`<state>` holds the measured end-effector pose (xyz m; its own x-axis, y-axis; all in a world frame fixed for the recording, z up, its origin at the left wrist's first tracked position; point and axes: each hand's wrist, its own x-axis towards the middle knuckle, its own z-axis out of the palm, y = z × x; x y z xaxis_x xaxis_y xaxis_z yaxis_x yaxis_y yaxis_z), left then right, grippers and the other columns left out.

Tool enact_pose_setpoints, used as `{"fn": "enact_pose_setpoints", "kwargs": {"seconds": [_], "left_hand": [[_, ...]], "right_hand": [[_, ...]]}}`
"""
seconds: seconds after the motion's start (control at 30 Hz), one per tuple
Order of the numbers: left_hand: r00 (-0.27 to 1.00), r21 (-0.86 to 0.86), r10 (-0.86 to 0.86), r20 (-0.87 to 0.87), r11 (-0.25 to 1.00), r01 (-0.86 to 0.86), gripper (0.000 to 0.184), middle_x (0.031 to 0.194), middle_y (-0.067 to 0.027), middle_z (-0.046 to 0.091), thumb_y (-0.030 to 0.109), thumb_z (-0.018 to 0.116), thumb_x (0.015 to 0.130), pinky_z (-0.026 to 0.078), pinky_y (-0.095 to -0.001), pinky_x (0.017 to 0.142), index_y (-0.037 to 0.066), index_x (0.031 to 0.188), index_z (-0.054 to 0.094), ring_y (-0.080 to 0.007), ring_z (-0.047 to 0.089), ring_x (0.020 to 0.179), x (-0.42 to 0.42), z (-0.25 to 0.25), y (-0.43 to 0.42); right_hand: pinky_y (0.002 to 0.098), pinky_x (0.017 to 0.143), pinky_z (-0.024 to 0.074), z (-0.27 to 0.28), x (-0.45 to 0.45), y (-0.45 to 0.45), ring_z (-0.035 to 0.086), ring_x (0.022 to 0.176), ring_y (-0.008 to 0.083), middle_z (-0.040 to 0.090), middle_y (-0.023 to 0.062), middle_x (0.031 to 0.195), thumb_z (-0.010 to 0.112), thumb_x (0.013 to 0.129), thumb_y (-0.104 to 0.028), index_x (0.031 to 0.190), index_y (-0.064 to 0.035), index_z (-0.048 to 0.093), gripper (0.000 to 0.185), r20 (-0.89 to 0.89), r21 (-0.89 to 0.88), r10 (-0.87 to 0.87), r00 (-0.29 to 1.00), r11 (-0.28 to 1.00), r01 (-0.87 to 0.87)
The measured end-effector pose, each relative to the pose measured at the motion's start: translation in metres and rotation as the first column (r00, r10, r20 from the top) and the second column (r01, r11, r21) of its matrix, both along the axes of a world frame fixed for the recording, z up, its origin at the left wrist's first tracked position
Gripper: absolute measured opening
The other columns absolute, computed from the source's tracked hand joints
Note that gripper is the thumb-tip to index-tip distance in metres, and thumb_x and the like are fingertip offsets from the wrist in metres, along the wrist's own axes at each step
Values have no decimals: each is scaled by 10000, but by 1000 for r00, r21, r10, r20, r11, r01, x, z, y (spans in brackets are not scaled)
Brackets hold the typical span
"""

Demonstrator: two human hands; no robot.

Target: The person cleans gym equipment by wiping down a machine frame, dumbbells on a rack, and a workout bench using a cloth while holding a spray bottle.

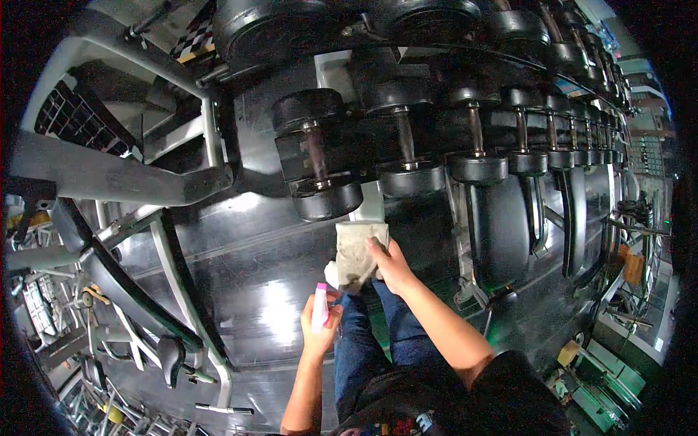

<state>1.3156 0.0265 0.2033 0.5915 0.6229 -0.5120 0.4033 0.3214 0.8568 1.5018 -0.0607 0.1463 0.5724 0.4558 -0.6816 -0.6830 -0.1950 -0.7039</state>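
My left hand (318, 336) is wrapped around a small white bottle with a pink cap (320, 311), held upright above the floor near my left leg. In my right hand (392, 267) is a stained off-white cloth (356, 251), pinched with the thumb on top. The cloth hangs open in front of my knees, just below the nearest dumbbell (318, 156). The cloth and the bottle are apart. My right fingers are mostly hidden behind the cloth.
Rows of black dumbbells (476, 134) sit on a two-tier rack ahead, running off to the right. A grey machine frame (123, 171) and a black padded bench (131, 291) stand on the left. Under the rack are black pads (500, 236). The dark floor (269, 312) is shiny.
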Motion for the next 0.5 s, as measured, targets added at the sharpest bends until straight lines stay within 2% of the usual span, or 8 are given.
{"fn": "enact_pose_setpoints", "kwargs": {"seconds": [0.03, 0.1, 0.13, 0.23, 0.37, 0.43, 0.5], "left_hand": [[1000, 7, 6, 17, 1000, -6, 234, 1006, -79, 667, -52, 678, 780, 484, -254, 647, 36, 968, 568, -84, 551, 721, 3, 5, 1], [999, 15, 11, 36, 1000, -11, 234, 996, -79, 665, -51, 679, 781, 483, -254, 647, 37, 967, 568, -85, 548, 718, 6, 9, 2], [999, 59, -1, 44, 998, -1, 230, 988, -78, 664, -50, 677, 783, 482, -253, 645, 36, 966, 568, -85, 547, 712, 7, 10, 2], [999, 91, -18, 31, 996, 15, 221, 976, -76, 661, -48, 672, 789, 482, -253, 645, 34, 966, 567, -86, 549, 708, 4, 9, 1], [998, 47, 1, 55, 999, -4, 210, 969, -76, 661, -47, 665, 796, 482, -254, 642, 30, 966, 567, -90, 553, 706, 8, 18, 1], [998, 77, -26, 57, 997, 22, 210, 974, -76, 660, -47, 664, 797, 481, -253, 642, 30, 965, 566, -90, 555, 706, 8, 21, 3], [997, 107, -54, 55, 993, 48, 210, 979, -77, 660, -47, 663, 797, 481, -253, 641, 31, 965, 565, -91, 557, 705, 8, 22, 5]], "right_hand": [[301, 924, 438, 9, 4, 5, 555, 1023, 133, 623, 50, 1097, 618, 952, -312, 1245, -3, 532, 435, 2, 2, -3, 1000, 1000, 3], [307, 923, 463, 24, 12, 13, 574, 1035, 129, 622, 33, 1140, 647, 937, -194, 1238, -23, 537, 364, 24, 162, 103, 994, 981, -105], [315, 942, 467, 31, 15, 15, 583, 1061, 138, 620, 46, 1167, 676, 900, -112, 1239, -19, 533, 379, 37, 169, 133, 990, 976, -137], [322, 936, 475, 38, 17, 9, 586, 1065, 144, 622, 51, 1164, 676, 884, -70, 1248, -23, 527, 396, 10, 165, 195, 981, 967, -194], [328, 934, 478, 35, 7, -4, 587, 1074, 151, 622, 52, 1166, 665, 869, -33, 1261, -26, 518, 418, -10, 182, 156, 988, 971, -152], [336, 952, 469, 27, 0, -13, 575, 1100, 154, 605, 59, 1202, 648, 853, 11, 1278, -28, 500, 452, -42, 153, 208, 977, 968, -200], [347, 949, 468, 25, -10, -16, 579, 1081, 169, 597, 52, 1190, 604, 872, -6, 1298, -53, 489, 444, -57, 171, 201, 978, 967, -189]]}}
